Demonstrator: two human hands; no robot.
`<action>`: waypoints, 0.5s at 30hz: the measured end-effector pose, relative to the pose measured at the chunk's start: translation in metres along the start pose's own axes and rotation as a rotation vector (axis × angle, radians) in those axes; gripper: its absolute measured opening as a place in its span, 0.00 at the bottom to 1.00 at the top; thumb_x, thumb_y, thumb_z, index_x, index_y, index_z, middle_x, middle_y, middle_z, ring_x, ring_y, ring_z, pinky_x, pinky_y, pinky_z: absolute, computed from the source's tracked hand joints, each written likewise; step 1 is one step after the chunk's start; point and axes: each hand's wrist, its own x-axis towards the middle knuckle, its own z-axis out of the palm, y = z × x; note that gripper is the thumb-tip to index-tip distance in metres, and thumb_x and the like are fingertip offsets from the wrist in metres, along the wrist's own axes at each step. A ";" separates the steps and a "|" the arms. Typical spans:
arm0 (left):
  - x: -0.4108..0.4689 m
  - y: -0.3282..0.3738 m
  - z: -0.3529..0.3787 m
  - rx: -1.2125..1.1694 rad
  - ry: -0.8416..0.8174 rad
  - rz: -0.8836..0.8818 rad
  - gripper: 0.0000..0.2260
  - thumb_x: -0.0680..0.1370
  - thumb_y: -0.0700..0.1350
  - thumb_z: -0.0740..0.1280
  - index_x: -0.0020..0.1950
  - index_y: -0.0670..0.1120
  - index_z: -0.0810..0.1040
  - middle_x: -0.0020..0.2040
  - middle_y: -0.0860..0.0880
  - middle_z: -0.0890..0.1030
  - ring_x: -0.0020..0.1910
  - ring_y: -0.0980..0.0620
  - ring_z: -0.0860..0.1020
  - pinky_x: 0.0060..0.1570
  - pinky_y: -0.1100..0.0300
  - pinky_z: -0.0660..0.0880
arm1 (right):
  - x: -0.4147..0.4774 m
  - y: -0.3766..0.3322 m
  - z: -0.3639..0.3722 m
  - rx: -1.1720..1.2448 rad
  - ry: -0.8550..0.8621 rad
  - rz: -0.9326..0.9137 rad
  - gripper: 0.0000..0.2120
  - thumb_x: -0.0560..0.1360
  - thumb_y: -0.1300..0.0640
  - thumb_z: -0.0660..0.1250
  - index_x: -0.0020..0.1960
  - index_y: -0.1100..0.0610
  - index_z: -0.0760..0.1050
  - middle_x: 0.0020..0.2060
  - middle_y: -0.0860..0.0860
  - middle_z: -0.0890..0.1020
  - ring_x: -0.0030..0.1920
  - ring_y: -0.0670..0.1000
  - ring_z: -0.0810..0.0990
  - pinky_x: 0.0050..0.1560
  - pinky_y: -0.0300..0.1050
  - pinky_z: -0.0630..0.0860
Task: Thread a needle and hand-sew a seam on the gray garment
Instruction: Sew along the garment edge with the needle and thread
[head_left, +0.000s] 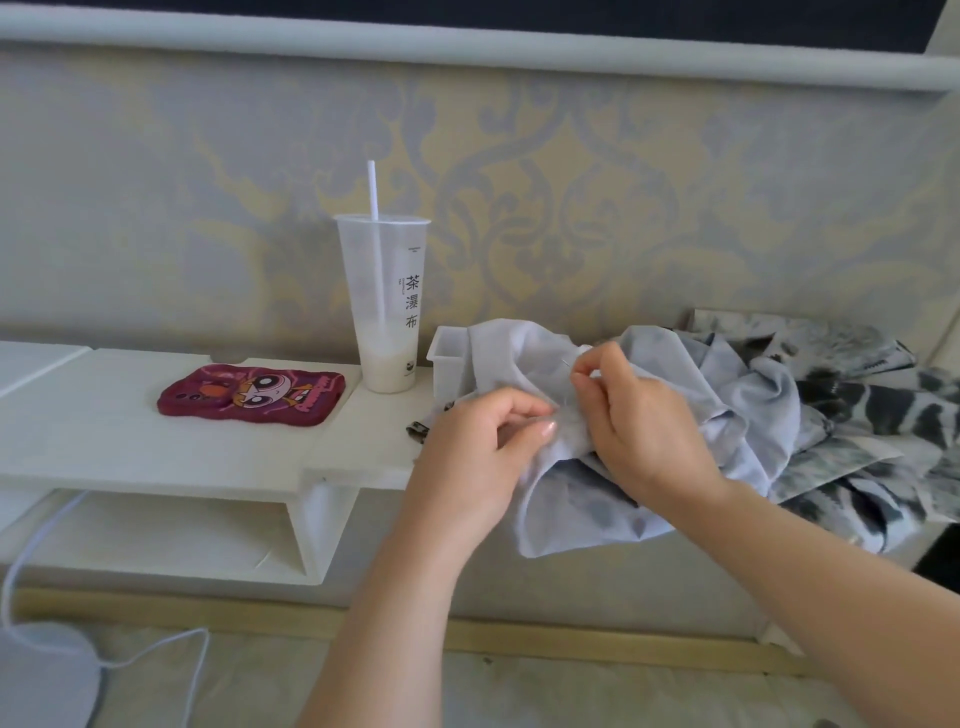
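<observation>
The gray garment (670, 405) lies bunched on the right end of the white shelf (156, 447), draped partly over a white box. My left hand (483, 457) pinches a fold of the gray cloth between thumb and fingers. My right hand (623, 410) sits just to the right of it, fingertips pinching a thin needle (567, 364) that sticks up out of the cloth. The thread is too fine to make out.
A tall plastic cup (387, 306) with a straw stands at the back of the shelf. A red cartoon phone case (254, 395) lies to its left. A white box (449, 358) sits behind the garment, small dark scissors (421, 430) lie by my left hand, and black-and-white patterned cloth (857, 405) lies at right.
</observation>
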 end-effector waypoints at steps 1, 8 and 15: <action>0.001 -0.001 0.002 0.017 -0.026 -0.005 0.05 0.76 0.45 0.69 0.51 0.51 0.82 0.44 0.57 0.84 0.44 0.63 0.80 0.46 0.66 0.74 | -0.002 0.004 0.000 -0.001 -0.009 0.008 0.06 0.81 0.55 0.54 0.49 0.57 0.68 0.29 0.50 0.79 0.30 0.55 0.76 0.31 0.52 0.71; 0.003 -0.005 0.009 0.165 -0.163 -0.057 0.08 0.75 0.47 0.70 0.54 0.53 0.82 0.44 0.56 0.83 0.45 0.59 0.80 0.50 0.57 0.76 | -0.016 0.019 -0.004 0.037 -0.061 0.013 0.04 0.80 0.56 0.56 0.46 0.52 0.63 0.27 0.44 0.74 0.28 0.49 0.73 0.30 0.51 0.71; 0.002 -0.006 0.001 0.108 -0.141 -0.086 0.03 0.75 0.48 0.69 0.41 0.54 0.80 0.38 0.58 0.82 0.38 0.62 0.78 0.43 0.60 0.75 | -0.004 0.025 -0.024 0.084 -0.140 -0.032 0.03 0.78 0.59 0.63 0.46 0.55 0.75 0.34 0.42 0.76 0.37 0.42 0.74 0.37 0.37 0.71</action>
